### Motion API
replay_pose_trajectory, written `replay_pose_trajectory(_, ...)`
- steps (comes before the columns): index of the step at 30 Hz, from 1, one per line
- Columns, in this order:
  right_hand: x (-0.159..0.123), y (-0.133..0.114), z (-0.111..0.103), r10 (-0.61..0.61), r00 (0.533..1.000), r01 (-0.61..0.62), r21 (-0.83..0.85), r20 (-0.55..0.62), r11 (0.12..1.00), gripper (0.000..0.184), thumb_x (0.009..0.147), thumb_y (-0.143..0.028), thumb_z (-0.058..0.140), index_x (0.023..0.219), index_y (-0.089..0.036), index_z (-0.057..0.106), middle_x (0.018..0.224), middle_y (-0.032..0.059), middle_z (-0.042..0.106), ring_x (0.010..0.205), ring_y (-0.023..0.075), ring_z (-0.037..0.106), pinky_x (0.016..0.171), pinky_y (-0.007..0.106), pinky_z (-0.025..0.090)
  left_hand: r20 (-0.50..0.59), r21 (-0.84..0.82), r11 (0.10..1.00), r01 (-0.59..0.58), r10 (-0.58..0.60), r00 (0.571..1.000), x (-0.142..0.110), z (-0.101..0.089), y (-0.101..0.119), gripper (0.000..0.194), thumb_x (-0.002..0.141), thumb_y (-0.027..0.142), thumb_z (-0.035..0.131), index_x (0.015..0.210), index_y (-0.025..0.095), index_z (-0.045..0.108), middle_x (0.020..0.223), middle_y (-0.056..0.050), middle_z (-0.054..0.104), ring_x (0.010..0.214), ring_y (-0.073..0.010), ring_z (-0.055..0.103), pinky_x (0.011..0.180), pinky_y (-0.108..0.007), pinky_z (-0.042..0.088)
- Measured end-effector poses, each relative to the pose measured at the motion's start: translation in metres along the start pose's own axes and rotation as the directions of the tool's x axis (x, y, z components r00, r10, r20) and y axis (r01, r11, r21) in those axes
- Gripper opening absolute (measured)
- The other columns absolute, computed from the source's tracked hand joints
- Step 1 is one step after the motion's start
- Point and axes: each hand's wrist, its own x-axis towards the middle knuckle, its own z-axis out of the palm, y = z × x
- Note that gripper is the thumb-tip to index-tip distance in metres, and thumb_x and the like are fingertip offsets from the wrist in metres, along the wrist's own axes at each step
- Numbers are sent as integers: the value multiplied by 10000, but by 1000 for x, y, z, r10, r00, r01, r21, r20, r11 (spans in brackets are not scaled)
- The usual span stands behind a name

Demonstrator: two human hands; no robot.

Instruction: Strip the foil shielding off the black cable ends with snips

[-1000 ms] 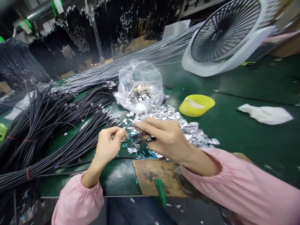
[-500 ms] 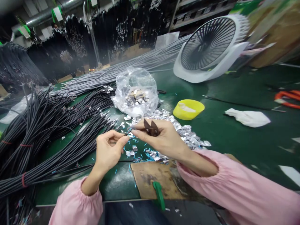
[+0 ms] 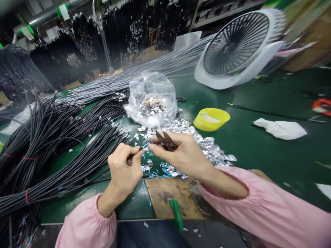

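My left hand is closed, thumb and forefinger pinching the end of a black cable. Thin blue wire sticks out from that end toward the other hand. A dark pair of snips sits in my right hand, jaws pointing up and parted, handles hidden in the palm. The right thumb and fingertips are pressed together close to the blue wire; whether they grip it is hard to see. Beneath both hands lie foil scraps and blue bits of wire insulation.
Bundles of black cables spread over the left side. A clear plastic bag of scraps, a yellow tub, a white fan and crumpled white tissue stand beyond. A wooden board with a green clip lies at the front edge.
My left hand has shifted slightly right and rolled, its fingers curling closer around the cable. The blue wire shows more plainly between the hands. The snips lean further left. The camera view has shifted slightly left.
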Motion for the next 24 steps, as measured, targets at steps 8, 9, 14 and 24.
replay_pose_trajectory(8,-5,-6,1,-229,973,229,-150,19,962,194,732,-159,515,550,-139,581,459,-33,447,424,54,364,411,189,296,143,-228,913,339,-313,939,4,-1,4,165,775,284,614,695,141,631,614,-6,610,523,-92,549,464,-189,412)
replay_pose_trajectory(9,-5,-6,1,-252,967,254,-163,34,953,198,738,-156,517,555,-139,590,467,-27,478,426,56,389,420,189,313,181,-261,888,379,-341,923,6,-2,5,170,772,294,617,705,139,640,617,-7,614,516,-88,545,456,-183,409)
replay_pose_trajectory(14,-4,-1,-2,-158,985,147,-131,-73,980,224,818,-298,516,858,-138,669,749,56,679,631,124,600,563,222,464,229,-358,854,378,-313,922,12,-10,5,152,766,303,639,824,176,700,664,4,596,547,-68,535,474,-164,409)
replay_pose_trajectory(24,-2,-5,-2,-200,976,208,-94,86,974,275,876,-277,467,872,-148,711,626,29,628,545,105,544,496,214,417,141,-310,928,207,-170,975,12,-17,1,128,784,254,636,882,228,715,646,17,565,562,-67,514,491,-169,400)
